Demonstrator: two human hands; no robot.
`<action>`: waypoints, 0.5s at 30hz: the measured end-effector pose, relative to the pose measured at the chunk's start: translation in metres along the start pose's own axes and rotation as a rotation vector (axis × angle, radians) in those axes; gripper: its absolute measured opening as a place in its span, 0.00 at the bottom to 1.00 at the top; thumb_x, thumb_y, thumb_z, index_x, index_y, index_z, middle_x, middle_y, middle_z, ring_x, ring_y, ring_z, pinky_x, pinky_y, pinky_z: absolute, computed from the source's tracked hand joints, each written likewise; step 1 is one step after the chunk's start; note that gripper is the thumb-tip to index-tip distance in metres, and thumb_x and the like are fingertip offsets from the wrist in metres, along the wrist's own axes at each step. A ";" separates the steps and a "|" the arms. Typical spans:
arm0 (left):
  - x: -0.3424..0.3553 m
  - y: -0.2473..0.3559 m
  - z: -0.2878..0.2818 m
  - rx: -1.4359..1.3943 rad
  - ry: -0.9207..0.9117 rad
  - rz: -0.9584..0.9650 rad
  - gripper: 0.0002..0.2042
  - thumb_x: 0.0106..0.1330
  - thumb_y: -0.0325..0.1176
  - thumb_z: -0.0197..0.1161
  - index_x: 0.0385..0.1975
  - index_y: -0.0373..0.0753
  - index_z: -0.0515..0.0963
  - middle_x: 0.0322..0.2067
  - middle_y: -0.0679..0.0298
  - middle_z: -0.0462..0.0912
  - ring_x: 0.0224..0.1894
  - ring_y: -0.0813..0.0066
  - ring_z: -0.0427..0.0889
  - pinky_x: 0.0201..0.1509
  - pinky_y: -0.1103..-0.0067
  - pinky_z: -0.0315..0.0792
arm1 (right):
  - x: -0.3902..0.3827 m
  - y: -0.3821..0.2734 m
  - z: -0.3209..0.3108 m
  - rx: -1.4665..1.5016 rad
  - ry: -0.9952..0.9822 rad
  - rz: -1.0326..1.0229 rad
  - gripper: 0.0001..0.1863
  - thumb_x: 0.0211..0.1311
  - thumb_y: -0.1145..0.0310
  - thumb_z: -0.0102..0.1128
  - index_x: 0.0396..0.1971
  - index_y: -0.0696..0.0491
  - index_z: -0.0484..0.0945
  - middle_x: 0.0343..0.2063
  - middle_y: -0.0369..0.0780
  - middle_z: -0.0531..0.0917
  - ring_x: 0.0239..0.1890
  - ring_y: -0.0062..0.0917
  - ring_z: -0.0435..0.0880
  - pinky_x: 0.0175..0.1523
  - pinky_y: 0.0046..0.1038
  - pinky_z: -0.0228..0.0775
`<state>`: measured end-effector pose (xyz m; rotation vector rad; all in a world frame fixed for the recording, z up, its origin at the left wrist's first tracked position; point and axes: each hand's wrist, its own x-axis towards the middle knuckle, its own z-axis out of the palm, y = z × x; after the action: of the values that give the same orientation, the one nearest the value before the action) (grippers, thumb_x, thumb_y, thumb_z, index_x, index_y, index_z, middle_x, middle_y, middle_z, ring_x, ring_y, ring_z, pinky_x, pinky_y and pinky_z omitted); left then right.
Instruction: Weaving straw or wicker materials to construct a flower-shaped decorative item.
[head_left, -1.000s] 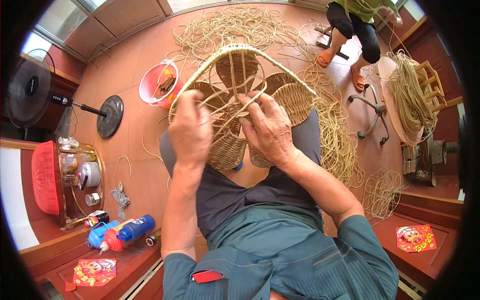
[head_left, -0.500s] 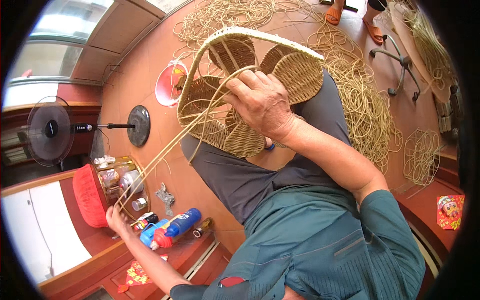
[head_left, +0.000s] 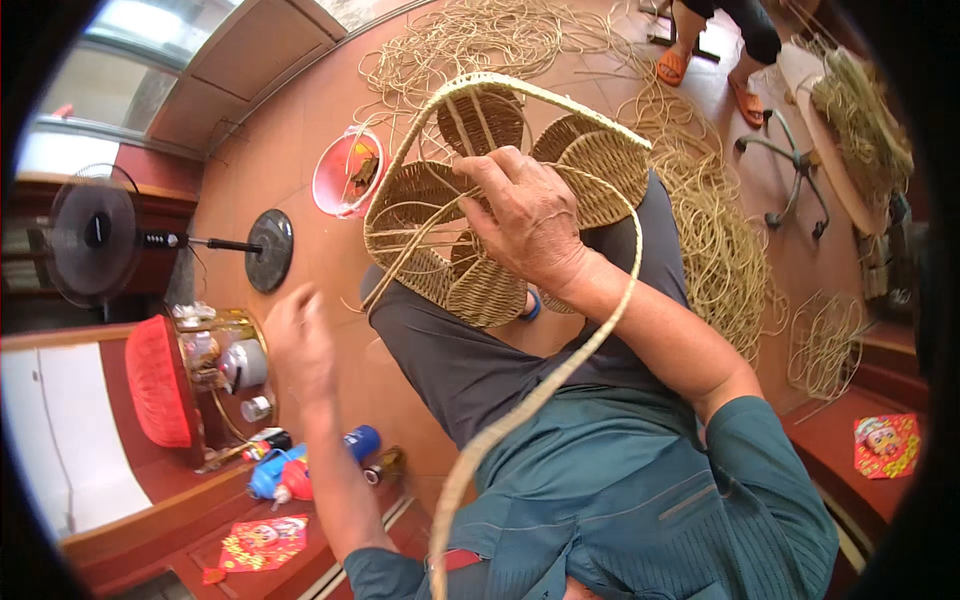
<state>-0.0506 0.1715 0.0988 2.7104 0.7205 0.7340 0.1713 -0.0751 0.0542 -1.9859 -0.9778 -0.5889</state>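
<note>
A woven straw-coloured frame [head_left: 483, 78] with petal-shaped panels [head_left: 605, 165] rests on my lap, tilted over my knees. My right hand [head_left: 525, 215] lies over its middle, fingers curled down and closed on the twisted cord, though the fingertips are partly hidden. One cord [head_left: 600, 335] arcs from beside this hand across my right forearm and down towards the bottom edge, very near the camera. Other loose strands [head_left: 400, 265] hang at the frame's left side. Off to the left, apart from the frame, my left hand [head_left: 298, 335] is raised and smeared by motion; its fingers do not show clearly.
Heaps of loose cord [head_left: 720, 240] cover the floor at right and far. A pink bucket [head_left: 345, 172] stands beyond the frame. At left are a standing fan [head_left: 97, 230], a red stool [head_left: 158, 380] and bottles [head_left: 290, 475]. Another person's feet in orange sandals [head_left: 672, 67] show far right.
My left hand has moved right and up from the far left, and the strands stretched to it have gone slack. A cord now loops over my right forearm. My right hand stays on the frame.
</note>
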 end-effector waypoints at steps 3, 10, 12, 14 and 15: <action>0.022 0.093 0.050 -0.135 0.045 0.245 0.08 0.75 0.31 0.69 0.48 0.37 0.88 0.45 0.55 0.89 0.51 0.55 0.85 0.59 0.63 0.77 | 0.005 -0.002 0.002 0.017 0.002 0.024 0.21 0.62 0.67 0.73 0.55 0.45 0.81 0.42 0.39 0.81 0.44 0.37 0.86 0.49 0.40 0.78; 0.027 0.105 0.101 -0.254 0.027 0.303 0.04 0.72 0.30 0.70 0.39 0.38 0.83 0.37 0.58 0.84 0.43 0.52 0.81 0.52 0.60 0.76 | 0.003 -0.003 0.003 0.007 -0.032 0.009 0.23 0.62 0.67 0.73 0.58 0.45 0.81 0.42 0.39 0.81 0.45 0.37 0.86 0.49 0.40 0.78; 0.024 0.096 0.091 -0.285 -0.009 0.286 0.03 0.73 0.29 0.69 0.40 0.38 0.84 0.38 0.56 0.84 0.43 0.51 0.83 0.51 0.61 0.77 | 0.004 -0.003 0.000 -0.002 -0.039 0.007 0.24 0.63 0.69 0.72 0.60 0.45 0.81 0.43 0.38 0.82 0.45 0.36 0.86 0.50 0.40 0.78; 0.019 0.083 0.076 -0.273 0.040 0.143 0.04 0.76 0.27 0.67 0.39 0.34 0.83 0.36 0.52 0.84 0.41 0.52 0.84 0.49 0.64 0.78 | 0.007 -0.001 -0.002 0.002 -0.059 -0.038 0.25 0.63 0.70 0.71 0.62 0.45 0.80 0.46 0.37 0.83 0.45 0.35 0.86 0.50 0.39 0.78; 0.016 0.064 0.065 -0.241 0.066 0.104 0.04 0.76 0.27 0.66 0.39 0.34 0.83 0.37 0.52 0.84 0.40 0.52 0.84 0.47 0.63 0.78 | 0.006 0.000 -0.002 -0.021 -0.085 -0.047 0.29 0.63 0.71 0.71 0.66 0.45 0.80 0.48 0.35 0.84 0.45 0.33 0.85 0.50 0.38 0.78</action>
<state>0.0207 0.1189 0.0731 2.5286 0.4732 0.8763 0.1752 -0.0743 0.0595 -2.0252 -1.0766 -0.5464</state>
